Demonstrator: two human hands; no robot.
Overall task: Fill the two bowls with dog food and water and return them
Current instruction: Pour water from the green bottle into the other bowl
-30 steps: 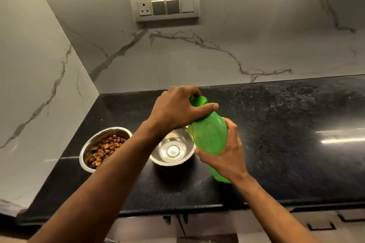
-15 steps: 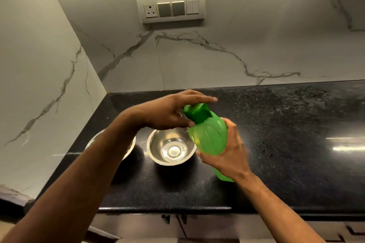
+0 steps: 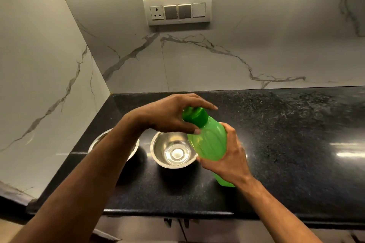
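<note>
My right hand (image 3: 229,156) grips the body of a green plastic bottle (image 3: 209,142), which leans left over the counter. My left hand (image 3: 171,114) is wrapped around its darker green cap (image 3: 195,115). Just left of the bottle stands a steel bowl (image 3: 171,152) with a shiny bottom; I cannot tell whether it holds any water. A second steel bowl (image 3: 98,142) stands further left. My left forearm covers most of it, and its contents are hidden.
Both bowls stand on a black granite counter (image 3: 276,144) in a corner of white marble walls. A switch plate with a socket (image 3: 177,10) is on the back wall. Cabinet fronts (image 3: 177,229) run below the counter's front edge.
My left hand shifted on the cap from a tight grasp to a looser hold around it. My left forearm swung over the left bowl and hid the dog food. The view drifted down.
</note>
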